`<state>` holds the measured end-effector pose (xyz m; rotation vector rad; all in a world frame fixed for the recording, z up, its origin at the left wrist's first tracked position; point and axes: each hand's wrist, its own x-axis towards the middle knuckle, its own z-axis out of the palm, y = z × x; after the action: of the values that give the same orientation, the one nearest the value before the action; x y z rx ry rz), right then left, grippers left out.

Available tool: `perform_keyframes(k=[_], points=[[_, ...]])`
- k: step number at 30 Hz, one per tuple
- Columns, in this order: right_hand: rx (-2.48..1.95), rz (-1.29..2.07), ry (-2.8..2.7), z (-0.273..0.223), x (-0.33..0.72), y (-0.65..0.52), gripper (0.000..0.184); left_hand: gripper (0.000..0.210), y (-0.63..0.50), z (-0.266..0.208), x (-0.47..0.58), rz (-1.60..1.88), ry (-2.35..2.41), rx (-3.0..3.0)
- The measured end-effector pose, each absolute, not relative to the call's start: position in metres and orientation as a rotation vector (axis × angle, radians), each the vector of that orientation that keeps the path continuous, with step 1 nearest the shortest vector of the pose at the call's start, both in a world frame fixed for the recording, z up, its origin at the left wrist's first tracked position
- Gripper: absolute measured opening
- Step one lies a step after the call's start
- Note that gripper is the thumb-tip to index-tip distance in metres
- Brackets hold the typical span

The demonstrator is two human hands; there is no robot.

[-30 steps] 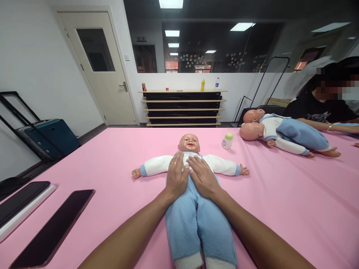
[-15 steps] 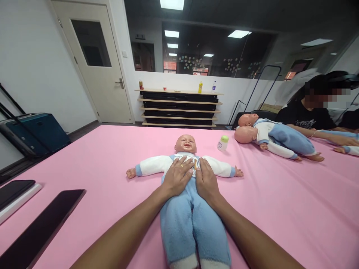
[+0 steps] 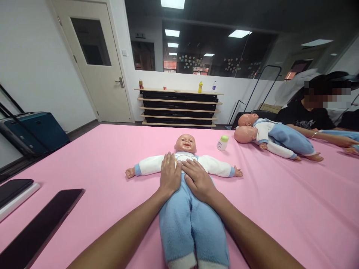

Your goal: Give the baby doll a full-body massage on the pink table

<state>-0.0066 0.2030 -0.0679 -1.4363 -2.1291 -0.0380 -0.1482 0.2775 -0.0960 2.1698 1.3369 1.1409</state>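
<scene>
A baby doll [image 3: 193, 220] in a white top and light-blue trousers lies on its back, head away from me and arms stretched out sideways. My left hand [image 3: 170, 173] rests flat on the left side of its torso, fingers extended toward its shoulder; a ring shows on one finger. Across the middle of the belly and chest lies my right hand [image 3: 198, 177], fingers stretched and angled to the left. Both hands are open and hold nothing. They cover part of the print on the doll's top.
Pink sheeting [image 3: 112, 157] covers the table. A small white bottle with a green cap [image 3: 222, 143] stands beyond the doll's arm. More dolls [image 3: 288, 138] lie at right near a co-worker [image 3: 303, 112]. A dark phone [image 3: 42, 224] lies at left. Shelves [image 3: 179, 101] stand behind.
Both hands have shifted left over the doll's torso. The right hand now lies across the middle, while the left has moved to the side. The co-worker's hand at right has also moved slightly.
</scene>
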Motion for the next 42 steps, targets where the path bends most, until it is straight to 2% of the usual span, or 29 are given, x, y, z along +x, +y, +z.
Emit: perform_keyframes(k=[10, 17, 24, 32, 36, 42], points=[[-1.749, 0.107, -1.856, -0.086, 0.003, 0.214, 0.059, 0.04, 0.262, -0.084, -0.153, 1.373, 0.878, 2.398], [-1.784, 0.026, -1.533, -0.103, 0.006, 0.214, 0.055, 0.036, 0.263, -0.074, -0.155, 0.987, 0.711, 2.599], [-1.416, -0.243, -1.644, -0.089, -0.002, 0.204, 0.043, 0.048, 0.275, -0.078, -0.148, 0.879, 0.938, 2.495], [-1.232, -0.161, -2.051, -0.075, -0.005, 0.201, 0.043, 0.05, 0.282, -0.098, -0.146, 1.141, 1.185, 2.208], [-1.346, -0.077, -2.221, -0.067, -0.006, 0.206, 0.049, 0.05, 0.275, -0.099, -0.148, 1.285, 1.271, 2.044], [-1.578, 0.037, -2.137, -0.065, -0.003, 0.211, 0.053, 0.042, 0.258, -0.086, -0.149, 1.396, 1.061, 2.248]])
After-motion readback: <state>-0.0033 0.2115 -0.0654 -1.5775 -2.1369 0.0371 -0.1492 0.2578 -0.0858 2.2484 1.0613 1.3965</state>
